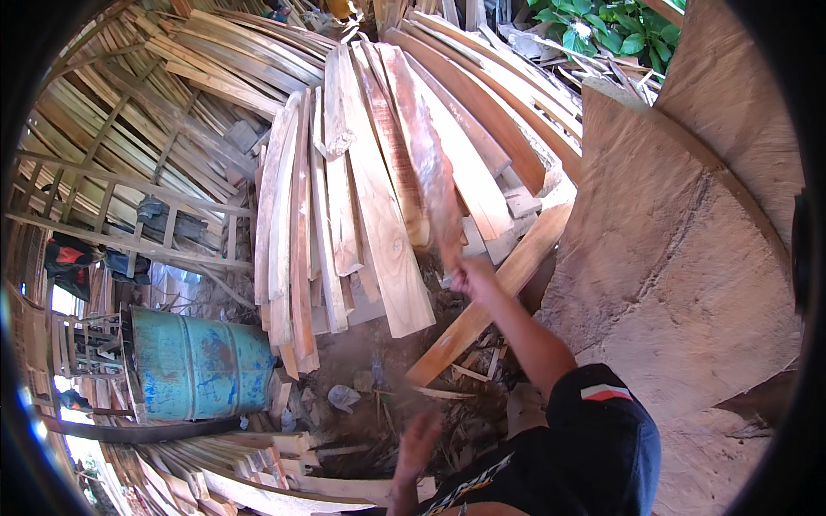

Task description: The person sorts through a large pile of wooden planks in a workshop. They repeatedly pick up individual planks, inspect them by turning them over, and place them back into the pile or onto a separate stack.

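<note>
My right hand (469, 277) is closed around the near end of a reddish-brown wooden plank (432, 168). The plank slants away over a pile of sawn boards, and its near part is blurred. Beside it lie a dark-streaked board (391, 142) and a wide pale board (391, 258). Low in the view, my left hand (417, 443) is raised over the littered ground, apart from the boards. Motion smears its fingers, so their pose is unclear. Another board (503, 292) lies slanting under my right forearm.
Large rough-sawn slabs (662, 241) stand along the right. At left is a blue-green drum (202, 363) beneath a wooden ladder-like frame (129, 181). More stacked timber (232, 64) fills the far left, and further boards (258, 494) lie at the lower left. Wood scraps and a crumpled plastic piece (343, 397) litter the ground.
</note>
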Motion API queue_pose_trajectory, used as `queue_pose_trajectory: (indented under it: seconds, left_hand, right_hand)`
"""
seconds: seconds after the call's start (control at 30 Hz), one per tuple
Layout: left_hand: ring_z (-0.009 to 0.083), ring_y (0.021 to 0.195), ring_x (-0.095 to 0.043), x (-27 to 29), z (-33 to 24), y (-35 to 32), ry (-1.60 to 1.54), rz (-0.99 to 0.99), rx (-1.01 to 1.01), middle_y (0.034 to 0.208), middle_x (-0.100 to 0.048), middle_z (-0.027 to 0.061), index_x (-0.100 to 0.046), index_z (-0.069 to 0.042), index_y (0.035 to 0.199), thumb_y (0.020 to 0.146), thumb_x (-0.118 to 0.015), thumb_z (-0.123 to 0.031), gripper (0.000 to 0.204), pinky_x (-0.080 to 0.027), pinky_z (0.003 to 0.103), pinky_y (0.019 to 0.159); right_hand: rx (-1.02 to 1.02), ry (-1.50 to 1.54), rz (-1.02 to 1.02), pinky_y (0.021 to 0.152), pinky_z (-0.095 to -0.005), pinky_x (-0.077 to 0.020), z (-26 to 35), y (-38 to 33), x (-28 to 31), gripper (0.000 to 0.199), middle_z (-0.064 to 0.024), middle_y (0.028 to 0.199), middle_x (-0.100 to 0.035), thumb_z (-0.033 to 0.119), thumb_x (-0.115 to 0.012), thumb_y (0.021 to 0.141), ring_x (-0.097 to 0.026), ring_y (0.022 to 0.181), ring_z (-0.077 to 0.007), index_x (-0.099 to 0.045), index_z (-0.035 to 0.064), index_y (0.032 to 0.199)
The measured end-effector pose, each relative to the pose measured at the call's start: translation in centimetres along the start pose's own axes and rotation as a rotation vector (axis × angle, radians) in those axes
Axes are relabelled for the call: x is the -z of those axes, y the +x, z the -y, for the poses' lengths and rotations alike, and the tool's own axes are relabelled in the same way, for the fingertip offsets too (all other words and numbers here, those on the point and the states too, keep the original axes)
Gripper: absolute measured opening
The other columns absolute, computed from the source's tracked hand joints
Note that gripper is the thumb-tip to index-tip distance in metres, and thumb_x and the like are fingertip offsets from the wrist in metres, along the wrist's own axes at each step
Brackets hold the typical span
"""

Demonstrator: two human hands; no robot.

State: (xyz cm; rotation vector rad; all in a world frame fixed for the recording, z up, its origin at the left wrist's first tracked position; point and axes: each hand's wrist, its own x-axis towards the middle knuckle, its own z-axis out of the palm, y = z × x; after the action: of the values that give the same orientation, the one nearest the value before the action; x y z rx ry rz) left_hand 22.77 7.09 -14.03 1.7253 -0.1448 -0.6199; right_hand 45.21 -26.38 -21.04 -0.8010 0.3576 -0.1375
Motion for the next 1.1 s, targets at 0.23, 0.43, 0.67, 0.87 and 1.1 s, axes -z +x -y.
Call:
queue_pose_trajectory:
  seconds: [0.23, 0.43, 0.67, 0.87, 1.1]
  left_hand:
    - [0.0182, 0.107, -0.056, 4.0, -7.1, 4.2, -0.249, -0.351, -0.081, 0.12, -0.059, 0.0107, -0.046, 0.002, 0.135, 0.095, -0.058, -0.022, 0.047, -0.046, 0.033, 0.091]
    - [0.0148, 0.1, -0.059, 6.7, -3.0, 0.4, -0.419, 0.001, 0.129, 0.11, -0.064, 0.0073, -0.055, 0.004, 0.125, 0.095, -0.059, -0.017, 0.037, -0.047, 0.029, 0.088]
    - [0.0116, 0.094, -0.057, 8.5, -4.1, -6.9, -0.039, -0.044, 0.107, 0.105, -0.066, 0.0072, -0.058, 0.006, 0.118, 0.091, -0.059, -0.012, 0.032, -0.047, 0.029, 0.084]
    - [0.0118, 0.088, -0.057, 10.7, -7.5, -18.5, 0.274, -0.112, 0.285, 0.096, -0.068, 0.0093, -0.058, 0.006, 0.115, 0.088, -0.061, -0.014, 0.033, -0.048, 0.03, 0.081]
    - [0.0325, 0.083, -0.064, 12.5, -2.4, -32.2, 0.476, -0.167, 0.302, 0.091, -0.068, 0.0175, -0.061, 0.0, 0.107, 0.09, -0.062, -0.027, 0.032, -0.051, 0.04, 0.073]
  right_hand:
    - [0.237, -0.486, 0.525, 0.074, -0.0358, -0.0518, -13.6, -20.5, -5.7, 0.025, -0.0111, 0.088, -0.066, 0.026, -0.059, 0.089, -0.063, 0.075, -0.0245, -0.064, 0.0058, 0.102]
    - [-0.7, -0.399, 0.752, 0.067, -0.0326, -0.0505, -10.9, -31.3, -10.4, 0.034, -0.0064, 0.093, -0.068, 0.036, -0.059, 0.093, -0.062, 0.078, -0.0176, -0.064, 0.0032, 0.1]
    - [-0.134, -0.947, 1.564, 0.062, -0.0289, -0.0543, -13.3, -24.4, -4.1, 0.034, -0.0092, 0.094, -0.07, 0.029, -0.056, 0.093, -0.067, 0.072, -0.0155, -0.064, 0.0019, 0.112]
    - [-0.4, -0.458, 0.493, 0.072, -0.0342, -0.0562, -5.0, -14.0, -1.5, 0.028, -0.0122, 0.092, -0.067, 0.022, -0.054, 0.096, -0.063, 0.074, -0.0186, -0.062, -0.0028, 0.106]
    - [-0.112, 0.055, 0.342, 0.093, -0.0457, -0.0479, -6.5, -8.8, -6.9, 0.043, -0.0139, 0.119, -0.055, 0.037, -0.045, 0.098, -0.057, 0.104, -0.0303, -0.048, 0.007, 0.128]
